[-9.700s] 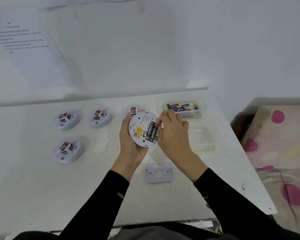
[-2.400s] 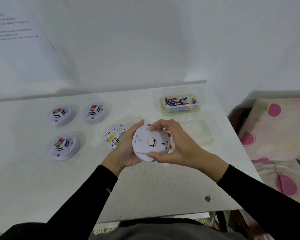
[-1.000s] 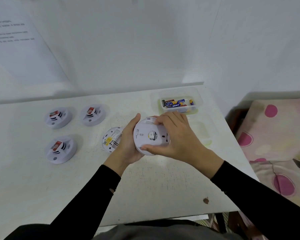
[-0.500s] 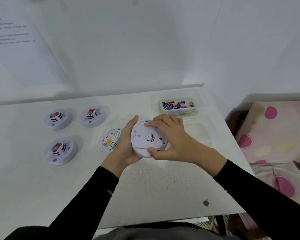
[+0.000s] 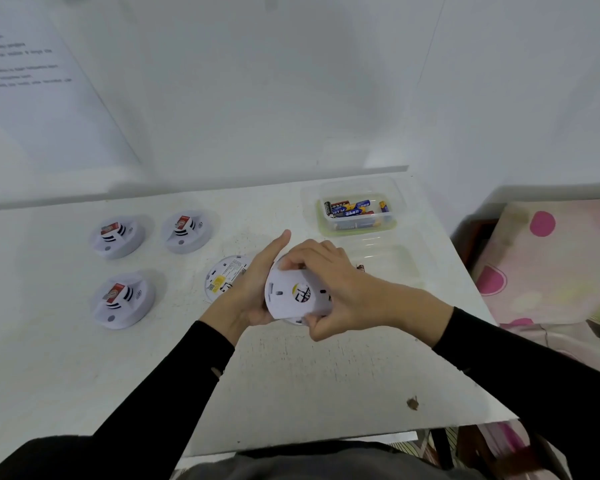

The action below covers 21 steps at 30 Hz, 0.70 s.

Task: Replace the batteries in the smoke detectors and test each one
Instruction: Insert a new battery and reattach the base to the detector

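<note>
Clamped from both sides on a round white smoke detector [image 5: 291, 299]: left hand [image 5: 250, 292] cupping the left edge, thumb up; right hand [image 5: 347, 289] curled over the top and right, thumb under the lower rim. Held over the white table [image 5: 291, 382], near its middle, flat back turned up, printed label visible through a centre hole. Just left, half hidden behind the left hand, a second detector [image 5: 224, 277] lying back up, yellow sticker showing. Farther left, well apart, three domed detectors [image 5: 122, 301] with red-and-white tags, smooth matt plastic. Beyond the right hand, a clear plastic tub [image 5: 392, 223] of jumbled batteries [image 5: 349, 208], blue, red and black wrappers. Nearer, a clear shallow tray [image 5: 395, 268], partly blocked by the right hand. Tabletop scuffed and speckled, one brown mark [image 5: 412, 403] near the front right corner. Printed sheet [image 5: 25, 81] on the wall; pink-spotted cloth [image 5: 548, 258] off to the right.
</note>
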Each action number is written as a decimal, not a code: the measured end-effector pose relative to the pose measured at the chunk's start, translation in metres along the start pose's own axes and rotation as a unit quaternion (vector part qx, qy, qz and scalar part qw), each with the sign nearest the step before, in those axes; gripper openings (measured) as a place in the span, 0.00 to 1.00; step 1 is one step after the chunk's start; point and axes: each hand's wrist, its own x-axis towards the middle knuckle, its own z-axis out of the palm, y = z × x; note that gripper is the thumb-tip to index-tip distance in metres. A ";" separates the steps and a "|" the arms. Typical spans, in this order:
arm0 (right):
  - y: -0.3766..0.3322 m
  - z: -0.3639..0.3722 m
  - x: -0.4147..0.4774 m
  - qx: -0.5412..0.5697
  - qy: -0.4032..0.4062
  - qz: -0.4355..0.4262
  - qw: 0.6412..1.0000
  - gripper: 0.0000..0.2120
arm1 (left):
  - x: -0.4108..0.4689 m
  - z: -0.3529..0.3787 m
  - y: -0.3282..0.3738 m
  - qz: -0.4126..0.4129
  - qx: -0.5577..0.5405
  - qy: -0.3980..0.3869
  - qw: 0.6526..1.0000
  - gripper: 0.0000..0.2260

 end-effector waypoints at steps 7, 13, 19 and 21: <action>0.006 -0.008 0.001 0.029 0.009 0.037 0.999 0.33 | 0.008 -0.009 -0.006 0.022 -0.065 0.028 0.997 0.27; 0.013 -0.003 -0.028 0.064 0.090 0.038 0.993 0.35 | 0.005 -0.027 -0.001 0.118 -0.140 0.019 0.983 0.26; 0.028 0.052 -0.061 -0.018 0.019 0.016 1.000 0.24 | 0.001 -0.042 0.003 0.174 -0.182 0.001 0.968 0.29; 0.036 0.066 -0.063 -0.030 0.001 0.031 0.999 0.20 | 0.003 -0.043 0.000 0.179 -0.194 -0.001 0.965 0.30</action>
